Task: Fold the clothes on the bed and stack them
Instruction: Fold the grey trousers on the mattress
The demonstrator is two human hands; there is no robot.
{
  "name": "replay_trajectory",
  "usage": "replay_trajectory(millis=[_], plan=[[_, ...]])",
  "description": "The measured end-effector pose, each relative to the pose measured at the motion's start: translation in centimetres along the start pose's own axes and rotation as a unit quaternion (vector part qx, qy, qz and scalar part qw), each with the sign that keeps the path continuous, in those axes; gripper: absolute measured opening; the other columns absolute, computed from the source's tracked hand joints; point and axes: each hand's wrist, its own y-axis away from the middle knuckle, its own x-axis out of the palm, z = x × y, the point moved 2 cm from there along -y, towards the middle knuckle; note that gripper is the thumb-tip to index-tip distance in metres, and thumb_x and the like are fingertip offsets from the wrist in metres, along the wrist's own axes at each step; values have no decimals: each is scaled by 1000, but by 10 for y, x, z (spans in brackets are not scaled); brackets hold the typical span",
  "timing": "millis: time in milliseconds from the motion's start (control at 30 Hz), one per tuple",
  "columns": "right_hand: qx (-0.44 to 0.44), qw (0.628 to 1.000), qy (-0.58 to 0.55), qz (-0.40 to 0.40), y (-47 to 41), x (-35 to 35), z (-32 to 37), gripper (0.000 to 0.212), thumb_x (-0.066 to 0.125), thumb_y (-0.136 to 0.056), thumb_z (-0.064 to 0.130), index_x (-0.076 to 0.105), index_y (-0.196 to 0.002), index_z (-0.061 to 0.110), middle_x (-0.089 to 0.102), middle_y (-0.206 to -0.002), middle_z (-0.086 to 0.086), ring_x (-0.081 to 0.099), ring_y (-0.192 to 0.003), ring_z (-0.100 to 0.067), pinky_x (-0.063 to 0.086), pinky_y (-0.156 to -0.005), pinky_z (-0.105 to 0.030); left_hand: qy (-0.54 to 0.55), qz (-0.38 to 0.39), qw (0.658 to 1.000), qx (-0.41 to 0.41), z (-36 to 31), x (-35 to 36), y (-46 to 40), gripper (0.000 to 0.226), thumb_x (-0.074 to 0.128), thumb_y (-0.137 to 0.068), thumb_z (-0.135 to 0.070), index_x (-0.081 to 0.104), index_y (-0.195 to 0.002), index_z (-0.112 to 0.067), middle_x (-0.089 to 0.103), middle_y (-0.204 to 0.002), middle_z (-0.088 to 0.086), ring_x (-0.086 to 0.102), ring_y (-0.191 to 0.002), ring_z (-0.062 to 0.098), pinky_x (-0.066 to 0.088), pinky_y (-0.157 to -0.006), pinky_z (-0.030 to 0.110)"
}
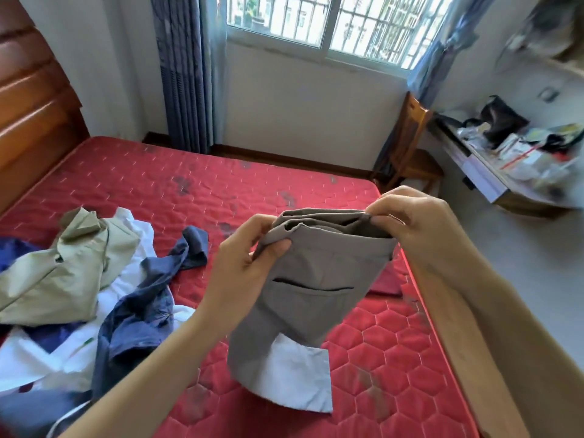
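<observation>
Head view: left hand and right hand pinch the grey trousers' waistband mid-fold; next, probably lay them flat on the bed.

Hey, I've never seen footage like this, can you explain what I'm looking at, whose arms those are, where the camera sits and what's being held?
There is no machine here. A person wears a wide-angle camera on the head, looking forward and down, so the two bare arms are their own. The left hand and right hand each pinch the top edge of grey trousers, held up above a red quilted mattress; a white pocket lining hangs out below. On the bed's left lies an unfolded pile: a khaki garment, a dark blue garment and white cloth. Behind are a barred window, a wooden chair and a cluttered desk.
</observation>
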Motion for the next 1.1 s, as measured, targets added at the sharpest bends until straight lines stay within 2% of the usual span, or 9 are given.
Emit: replay_trajectory(millis=[100, 200, 333, 400, 500, 700, 800, 967, 1100], plan=[[-25, 999, -34, -8, 6, 8, 14, 56, 62, -84, 55, 57, -130, 22, 56, -130, 6, 52, -120, -9, 44, -96, -20, 0, -1, 1000, 23, 0, -2, -7, 13, 62, -84, -31, 59, -90, -42, 61, -80, -21, 51, -73, -4, 40, -67, 11], [-29, 996, 14, 82, -2, 27, 29, 105, 68, -58, 74, 37, -146, 25, 47, -143, 4, 34, -129, 1, 25, -114, -37, -8, 8, 999, 50, -1, -4, -15, 27, 63, -85, -13, 57, -87, -40, 58, -76, -24, 50, -69, -6, 37, -63, 5], [-91, 994, 52, 39, -36, 34, 43, 55, 75, -70, 55, 66, -101, 11, 67, -94, 3, 59, -88, -16, 41, -98, -42, -35, 7, 995, 89, -13, -8, -30, 22, 63, -86, -10, 57, -91, -31, 60, -79, -24, 51, -71, -7, 38, -67, 5], [-120, 992, 34, 21, -44, 34, 46, 44, 75, -77, 47, 62, -84, 5, 59, -76, 3, 54, -70, -18, 46, -72, -42, -27, 0, 995, 95, -18, -14, -37, 23, 64, -87, -12, 58, -97, -32, 63, -86, -21, 56, -77, -5, 42, -70, 7], [-136, 990, 12, -27, -45, 26, 48, 40, 71, -80, 46, 56, -75, 10, 44, -68, 12, 45, -63, -12, 43, -59, -38, 10, -9, 997, 76, -17, -20, -38, 33, 69, -86, -16, 55, -105, -39, 65, -92, -13, 62, -86, 6, 50, -71, 14], [-115, 990, 4, -84, -61, -30, 31, 41, 70, -82, 46, 54, -71, 10, 49, -68, 9, 50, -69, -15, 45, -67, -44, -39, -66, 997, 22, 26, -12, -9, 36, 73, -83, -9, 60, -92, -42, 65, -99, -4, 65, -88, 6, 54, -77, 21], [-104, 989, 1, -103, -74, -66, 19, 45, 69, -82, 49, 50, -67, 11, 49, -63, 7, 50, -67, -19, 39, -67, -38, -103, -44, 994, 8, 47, 9, -8, 29, 69, -88, -13, 62, -99, -38, 60, -101, -17, 58, -90, 0, 53, -79, 29], [-82, 988, 34, -127, -81, -128, -5, 47, 67, -84, 50, 60, -76, 4, 63, -74, -9, 57, -73, -21, 36, -66, -35, -60, -17, 997, -49, 39, 59, -18, 27, 62, -92, -7, 66, -113, -24, 57, -121, -4, 55, -115, 16, 45, -103, 41], [-89, 985, 44, -142, -69, -177, -30, 47, 65, -87, 47, 62, -78, 1, 64, -77, -15, 59, -76, -26, 43, -70, -39, -115, -51, 992, -2, 1, 98, 7, 27, 67, -90, -16, 70, -82, -42, 63, -84, -21, 59, -78, 1, 47, -71, 20]])
